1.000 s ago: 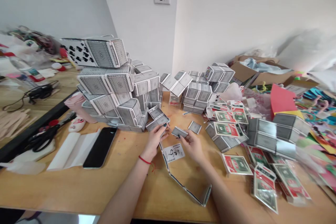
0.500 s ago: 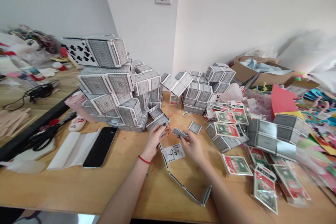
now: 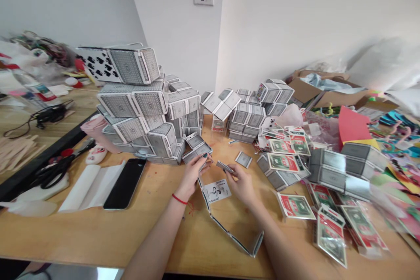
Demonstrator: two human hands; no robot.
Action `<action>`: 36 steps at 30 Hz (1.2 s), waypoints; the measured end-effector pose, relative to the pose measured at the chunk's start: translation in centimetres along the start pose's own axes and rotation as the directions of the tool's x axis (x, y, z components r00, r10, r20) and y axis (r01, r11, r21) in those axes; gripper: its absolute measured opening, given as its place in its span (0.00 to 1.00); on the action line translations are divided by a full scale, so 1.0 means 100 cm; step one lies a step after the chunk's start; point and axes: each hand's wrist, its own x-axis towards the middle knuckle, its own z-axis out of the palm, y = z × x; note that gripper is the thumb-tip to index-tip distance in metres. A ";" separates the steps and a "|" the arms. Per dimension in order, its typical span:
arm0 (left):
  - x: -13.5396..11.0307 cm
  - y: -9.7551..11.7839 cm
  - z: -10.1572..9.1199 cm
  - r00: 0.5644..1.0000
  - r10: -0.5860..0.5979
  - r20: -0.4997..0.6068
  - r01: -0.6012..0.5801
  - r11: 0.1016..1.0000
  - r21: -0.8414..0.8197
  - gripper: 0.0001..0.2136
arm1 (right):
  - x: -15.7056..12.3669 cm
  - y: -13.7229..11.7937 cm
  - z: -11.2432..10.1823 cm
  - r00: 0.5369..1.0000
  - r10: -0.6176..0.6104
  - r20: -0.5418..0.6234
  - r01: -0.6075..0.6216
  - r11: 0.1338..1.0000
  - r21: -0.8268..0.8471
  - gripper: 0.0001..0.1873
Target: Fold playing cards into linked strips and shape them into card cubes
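My left hand (image 3: pixel 193 178), with a red string at the wrist, is closed on the upper end of a long strip of joined playing cards (image 3: pixel 224 229). The strip stands on edge and bends across the table to my right forearm. Between the thumb and fingers of my right hand (image 3: pixel 241 182) is a small folded playing card (image 3: pixel 224 166), seen nearly edge-on and apart from the strip. A face-up joker card (image 3: pixel 217 191) lies flat between my hands. Just beyond lie a folded card piece (image 3: pixel 243 159) and some joined cards (image 3: pixel 197 146).
A tall stack of card blocks (image 3: pixel 131 100) stands at left, with smaller blocks (image 3: pixel 246 116) at the back. A phone (image 3: pixel 125 183) and scissors (image 3: pixel 59 164) lie left. Several card packs (image 3: pixel 297 206) and joined card pieces (image 3: pixel 328 170) cover the right side.
The folded card in my right hand has tipped and now shows a narrower face. My left hand and the strip have hardly moved.
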 end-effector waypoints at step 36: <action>-0.004 -0.016 0.009 0.992 0.021 0.121 -0.049 0.971 0.232 0.14 | 0.003 0.007 0.007 0.986 -0.071 0.149 0.118 0.934 -0.336 0.20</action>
